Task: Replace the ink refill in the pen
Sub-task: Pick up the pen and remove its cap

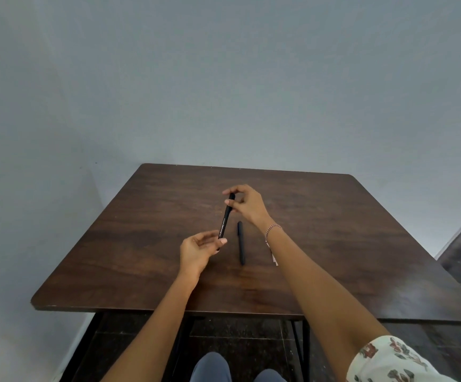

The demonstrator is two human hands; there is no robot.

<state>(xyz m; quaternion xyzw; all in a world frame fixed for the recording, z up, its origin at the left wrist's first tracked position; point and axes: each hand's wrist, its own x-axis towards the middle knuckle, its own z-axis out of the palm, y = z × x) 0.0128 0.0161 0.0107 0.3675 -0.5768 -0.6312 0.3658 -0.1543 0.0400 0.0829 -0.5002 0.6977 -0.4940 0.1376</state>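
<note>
Soft, even, fairly dim light fills the scene, with a cool grey cast on the wall (224, 78). The dark wooden surface (320, 230) carries a faint, diffuse sheen toward its far and right parts, without hard glare. Shadows are weak and blurred. Wide-angle distortion bends the edges of the surface outward. Detail is slightly soft throughout, especially at the corners.
</note>
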